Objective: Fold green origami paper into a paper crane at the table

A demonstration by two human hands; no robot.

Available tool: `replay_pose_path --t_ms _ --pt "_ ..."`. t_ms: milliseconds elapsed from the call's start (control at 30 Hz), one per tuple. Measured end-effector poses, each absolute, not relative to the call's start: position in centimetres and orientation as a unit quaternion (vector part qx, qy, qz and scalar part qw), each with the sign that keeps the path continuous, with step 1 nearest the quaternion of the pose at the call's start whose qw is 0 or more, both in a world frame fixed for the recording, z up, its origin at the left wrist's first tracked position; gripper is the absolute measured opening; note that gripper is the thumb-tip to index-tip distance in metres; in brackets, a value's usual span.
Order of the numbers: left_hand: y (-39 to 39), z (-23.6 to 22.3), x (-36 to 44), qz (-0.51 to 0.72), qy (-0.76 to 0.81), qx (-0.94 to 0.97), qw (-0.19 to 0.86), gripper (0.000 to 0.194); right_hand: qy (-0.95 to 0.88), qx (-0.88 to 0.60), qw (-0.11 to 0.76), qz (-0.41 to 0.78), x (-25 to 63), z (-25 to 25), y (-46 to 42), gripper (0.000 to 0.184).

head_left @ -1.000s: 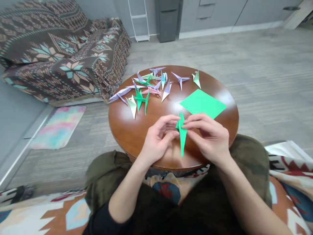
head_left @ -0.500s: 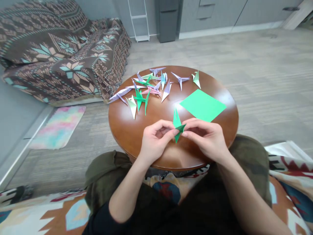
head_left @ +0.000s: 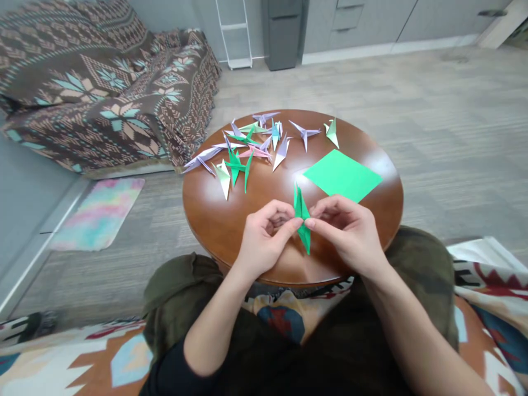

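A folded piece of green origami paper [head_left: 302, 212] is held above the near part of the round wooden table [head_left: 218, 228]. It is long and narrow, with pointed ends facing away from me and toward me. My left hand [head_left: 266, 234] pinches its left side between thumb and fingers. From the other side my right hand [head_left: 350, 234] pinches it too, the thumbs almost meeting at its middle. Some of the fingertips are hidden behind the paper. Just beyond my right hand lies a flat sheet of green paper [head_left: 344, 175].
Several folded paper cranes in purple, green, pink and white lie at the table's far left, among them a white-green crane [head_left: 223, 179]. A purple crane [head_left: 304, 133] and a pale green crane [head_left: 331, 133] sit at the far edge. A covered sofa [head_left: 111, 93] stands beyond, left.
The lower flap of the folded green paper, earlier spread sideways across the middle, now points down toward me, making the shape longer and narrower. Both hands keep their pinch and have barely shifted.
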State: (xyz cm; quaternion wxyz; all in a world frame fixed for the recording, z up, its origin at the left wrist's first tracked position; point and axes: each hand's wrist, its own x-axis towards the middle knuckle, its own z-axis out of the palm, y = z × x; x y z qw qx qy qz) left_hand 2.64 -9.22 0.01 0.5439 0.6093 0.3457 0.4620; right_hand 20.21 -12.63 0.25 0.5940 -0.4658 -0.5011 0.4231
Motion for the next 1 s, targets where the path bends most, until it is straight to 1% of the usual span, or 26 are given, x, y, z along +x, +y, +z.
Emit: replay_pose_path --t_ms 233,333,433,633,867,1000 --pt "-8.91 0.05 2.43 0.443 0.349 0.613 0.554 0.025 -0.506 -0.470 0.571 0.444 20.16 0.43 -12.70 0.032" --pt "-8.85 -0.21 2.34 0.434 0.322 0.606 0.583 0.025 -0.502 -0.472 0.575 0.441 20.20 0.39 -12.62 0.031" --pt "-8.98 -0.49 2.50 0.439 0.308 0.585 0.609 0.031 -0.495 -0.478 0.583 0.432 20.19 0.34 -12.51 0.030" --pt "-9.12 -0.73 2.99 0.446 0.327 0.568 0.610 0.031 -0.515 -0.480 0.563 0.433 20.21 0.04 -12.33 0.036" --pt "-9.08 -0.33 2.83 0.434 0.350 0.563 0.610 0.026 -0.550 -0.474 0.564 0.394 20.60 0.03 -12.36 0.029" --pt "-9.06 -0.14 2.84 0.438 0.347 0.562 0.610 0.022 -0.560 -0.456 0.566 0.399 20.49 -0.22 -12.42 0.018"
